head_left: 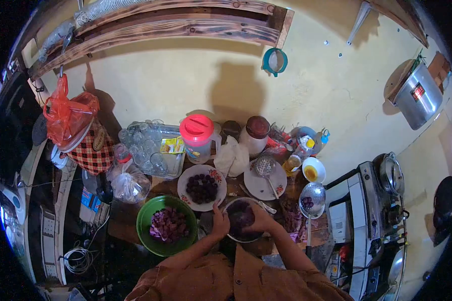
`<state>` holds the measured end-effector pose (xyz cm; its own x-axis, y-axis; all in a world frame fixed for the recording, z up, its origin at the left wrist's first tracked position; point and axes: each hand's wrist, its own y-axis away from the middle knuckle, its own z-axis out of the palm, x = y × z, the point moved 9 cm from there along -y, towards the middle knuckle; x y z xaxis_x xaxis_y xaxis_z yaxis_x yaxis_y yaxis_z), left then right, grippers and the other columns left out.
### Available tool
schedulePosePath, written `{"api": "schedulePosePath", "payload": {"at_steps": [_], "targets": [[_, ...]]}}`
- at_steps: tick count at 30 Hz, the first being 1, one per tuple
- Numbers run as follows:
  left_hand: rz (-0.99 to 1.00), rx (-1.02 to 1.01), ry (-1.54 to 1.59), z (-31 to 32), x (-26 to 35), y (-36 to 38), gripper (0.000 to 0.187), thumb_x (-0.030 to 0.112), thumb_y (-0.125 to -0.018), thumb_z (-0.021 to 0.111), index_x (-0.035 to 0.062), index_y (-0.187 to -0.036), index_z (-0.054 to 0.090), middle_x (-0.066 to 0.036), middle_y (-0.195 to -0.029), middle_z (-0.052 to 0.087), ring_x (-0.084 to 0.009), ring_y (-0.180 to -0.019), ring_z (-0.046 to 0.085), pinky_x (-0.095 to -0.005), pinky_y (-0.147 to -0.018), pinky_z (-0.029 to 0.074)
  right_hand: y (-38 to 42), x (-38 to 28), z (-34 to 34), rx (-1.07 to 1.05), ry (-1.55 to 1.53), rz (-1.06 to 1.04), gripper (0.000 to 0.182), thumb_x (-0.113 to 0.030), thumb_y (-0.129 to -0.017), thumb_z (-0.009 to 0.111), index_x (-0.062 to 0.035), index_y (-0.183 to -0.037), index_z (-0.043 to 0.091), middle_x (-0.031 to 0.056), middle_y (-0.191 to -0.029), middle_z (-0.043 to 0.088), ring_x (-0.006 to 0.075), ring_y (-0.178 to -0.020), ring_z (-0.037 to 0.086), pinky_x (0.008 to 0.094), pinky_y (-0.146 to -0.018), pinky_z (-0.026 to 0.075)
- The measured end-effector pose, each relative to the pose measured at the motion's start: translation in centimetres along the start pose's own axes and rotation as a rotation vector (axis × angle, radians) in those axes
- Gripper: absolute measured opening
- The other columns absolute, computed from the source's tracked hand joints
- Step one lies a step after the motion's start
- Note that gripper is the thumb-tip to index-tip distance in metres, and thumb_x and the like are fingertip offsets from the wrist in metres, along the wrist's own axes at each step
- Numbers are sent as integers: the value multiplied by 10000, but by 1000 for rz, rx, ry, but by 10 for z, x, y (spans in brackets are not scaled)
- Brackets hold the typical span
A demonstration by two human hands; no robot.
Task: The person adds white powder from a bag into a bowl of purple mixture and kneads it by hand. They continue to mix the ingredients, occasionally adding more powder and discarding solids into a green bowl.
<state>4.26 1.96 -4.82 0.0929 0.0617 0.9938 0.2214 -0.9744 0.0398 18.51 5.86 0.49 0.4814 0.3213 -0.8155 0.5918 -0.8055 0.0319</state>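
Currently, purple mash lies in the bowl, where the right hand reaches over the rim while the left hand is at the bowl's left edge; whether either grasps anything, I cannot tell. Left of the bowl sits a green basin of chopped purple pieces; beyond it, leftward, a floral plate of dark balls.

Brown shirt, dark button, bare forearms

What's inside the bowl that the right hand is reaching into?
Purple food shows in the bowl. The right hand covers part of the view, and the food hides the bottom, so I can't tell what lies underneath.
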Motion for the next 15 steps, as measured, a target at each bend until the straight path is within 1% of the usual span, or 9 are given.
{"api": "schedulePosePath", "payload": {"at_steps": [1,2,4,5,7,10,11,14,15], "targets": [[22,15,-25,-1,6,1,480,10,-872,310,-54,-1307,115,-262,-1109,486,-330,-1015,514,-347,-891,361,4,-17,0,-5,111,-150,798,-421,-503,789,-32,-1136,500,166,-1052,516,319,-942,513,366,-869,397],[44,30,-52,-3,10,2,480,13,-874,309,-52,-1308,116,-262,-1110,483,-328,-1014,513,-350,-894,357,7,-17,6,-9,109,-146,798,-421,-503,789,-32,-1136,500,166,-1052,516,319,-942,513,366,-869,397],[37,46,-85,-1,-2,0,480,15,-873,308,-54,-1308,118,-263,-1112,480,-331,-1014,513,-354,-896,357,17,-12,22,54,660,-69,781,-439,-575,740,-71,-1205,465,187,-1062,514,323,-940,527,384,-836,428],[37,64,-120,-1,-9,0,481,16,-872,308,-56,-1308,119,-264,-1115,478,-334,-1014,512,-357,-899,356,19,-11,30,51,659,-64,781,-439,-575,740,-71,-1205,465,187,-1062,514,323,-940,527,384,-836,428],[57,69,-108,0,-5,-1,479,14,-869,308,-59,-1306,125,-272,-1118,474,-347,-1017,509,-362,-896,359,15,15,45,-23,618,173,678,-440,-646,679,-29,-1150,489,214,-1036,532,339,-903,556,416,-803,452],[129,93,-142,-2,4,2,480,7,-862,312,-59,-1302,134,-286,-1126,465,-368,-1030,499,-371,-892,360,10,49,67,-133,641,328,571,-400,-698,641,13,-1068,506,215,-975,567,352,-850,583,424,-743,483],[189,110,-185,-2,11,4,482,2,-857,314,-57,-1302,137,-291,-1130,460,-376,-1039,492,-375,-890,360,10,54,72,-137,639,333,571,-400,-698,641,13,-1068,506,215,-975,567,352,-850,583,424,-743,483],[126,110,-154,-1,1,0,490,-11,-849,313,-29,-1310,147,-299,-1149,440,-392,-1044,486,-389,-894,353,-6,40,69,-81,695,243,478,-355,-724,621,26,-992,515,195,-886,600,355,-787,604,403,-695,502],[128,114,-155,-2,1,1,490,-11,-849,313,-29,-1310,147,-299,-1149,440,-392,-1044,487,-389,-894,353,-9,50,70,-136,677,346,447,-334,-737,606,23,-990,515,197,-869,603,358,-789,605,405,-692,503]]}}
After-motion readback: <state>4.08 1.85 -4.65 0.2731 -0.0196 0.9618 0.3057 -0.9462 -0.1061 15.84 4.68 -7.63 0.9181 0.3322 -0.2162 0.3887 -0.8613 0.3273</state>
